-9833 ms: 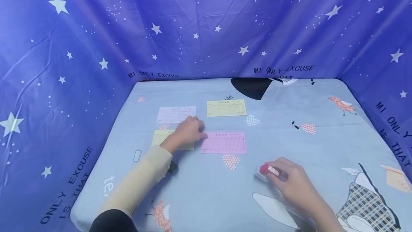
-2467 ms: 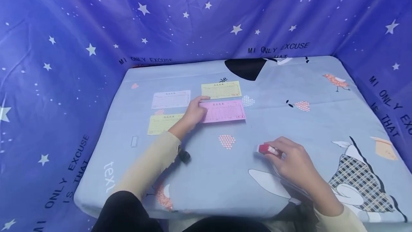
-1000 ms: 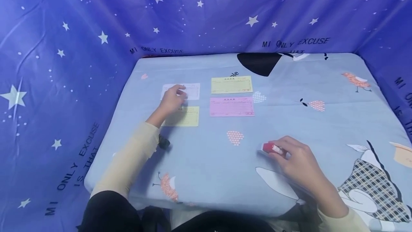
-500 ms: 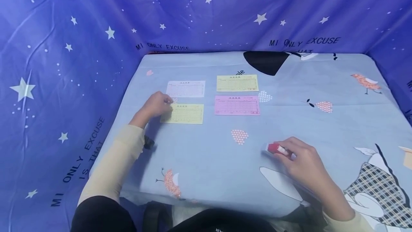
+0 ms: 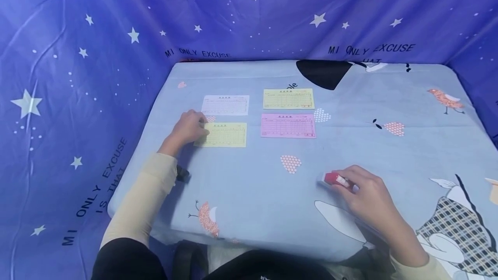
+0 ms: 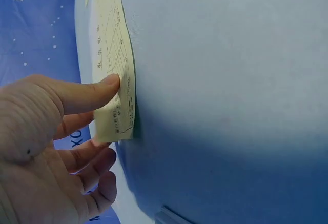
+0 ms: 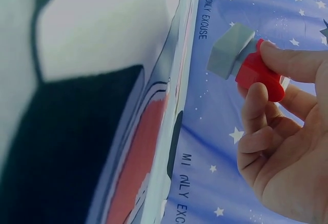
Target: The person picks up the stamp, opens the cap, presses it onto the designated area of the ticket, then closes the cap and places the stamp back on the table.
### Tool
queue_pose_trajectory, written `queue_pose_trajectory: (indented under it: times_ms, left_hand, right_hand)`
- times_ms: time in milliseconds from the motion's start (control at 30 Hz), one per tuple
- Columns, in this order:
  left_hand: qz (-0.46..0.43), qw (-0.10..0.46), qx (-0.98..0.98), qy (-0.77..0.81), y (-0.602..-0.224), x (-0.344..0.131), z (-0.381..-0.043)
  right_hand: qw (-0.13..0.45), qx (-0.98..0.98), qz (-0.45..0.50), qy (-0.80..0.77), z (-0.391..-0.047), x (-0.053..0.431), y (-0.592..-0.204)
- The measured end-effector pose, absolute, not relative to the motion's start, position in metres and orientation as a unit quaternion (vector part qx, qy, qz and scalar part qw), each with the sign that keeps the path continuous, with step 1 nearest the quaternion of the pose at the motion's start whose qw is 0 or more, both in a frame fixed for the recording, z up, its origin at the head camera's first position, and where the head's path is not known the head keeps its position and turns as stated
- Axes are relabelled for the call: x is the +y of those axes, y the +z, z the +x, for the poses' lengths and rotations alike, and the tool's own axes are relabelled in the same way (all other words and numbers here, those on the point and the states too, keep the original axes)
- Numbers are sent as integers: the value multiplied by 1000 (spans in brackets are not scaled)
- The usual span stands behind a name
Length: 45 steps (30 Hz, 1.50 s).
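My left hand [image 5: 184,128] pinches the left end of the lower-left yellow receipt slip [image 5: 229,136]. The left wrist view has the thumb on the slip's printed face and a finger behind it; the paper bends slightly. Just above it on the cloth lies a white slip [image 5: 225,106]. To the right, a second yellow slip [image 5: 288,99] lies over a pink slip [image 5: 288,126], both with a small red mark at the lower right corner. My right hand [image 5: 369,198] holds a red stamp [image 7: 254,72] with a grey, box-shaped end, between thumb and fingers.
Beneath everything spreads a light blue patterned cloth [image 5: 253,193] on a table. A purple-blue curtain [image 5: 264,12] with stars encloses the back and sides. A dark object [image 5: 183,173] shows under my left wrist.
The pink slip has moved up close to the right yellow slip and now shows a red mark. My left hand has gone from it to the left yellow slip. The right hand still holds the stamp.
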State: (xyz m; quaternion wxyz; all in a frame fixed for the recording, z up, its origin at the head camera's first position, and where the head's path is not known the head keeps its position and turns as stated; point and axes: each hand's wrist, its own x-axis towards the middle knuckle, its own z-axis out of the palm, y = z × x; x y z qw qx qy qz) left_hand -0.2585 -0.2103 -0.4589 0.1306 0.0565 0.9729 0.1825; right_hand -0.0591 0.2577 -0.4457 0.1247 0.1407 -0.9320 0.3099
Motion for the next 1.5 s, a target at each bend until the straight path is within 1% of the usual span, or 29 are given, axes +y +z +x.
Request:
queue_pose_trajectory:
  times_ms: [133,333,500,700,967,1267,1333,1500]
  left_hand:
    - [49,139,967,205,-457,-210,-258]
    - [14,156,939,307,-452,-208,-258]
    - [3,137,920,368,-442,-205,-257]
    - [10,121,907,403,-431,-203,-250]
    - [0,107,897,429,-418,-198,-240]
    - [2,65,875,479,-400,-172,-222]
    - [6,71,864,499,-400,-166,-217]
    - [3,114,831,545,-409,-153,-203]
  right_hand:
    - [127,-932,141,309,-58,258,-446]
    - [127,-931,141,312,-58,258,-445]
    - [136,-929,147,313,-59,259,-444]
    - [144,-926,151,315,-60,258,-444]
    - [130,-928,143,319,-59,255,-441]
    - [129,-927,147,319,-59,255,-441]
    - [129,-927,147,319,-59,255,-441]
    - [129,-928,146,318,-58,255,-440]
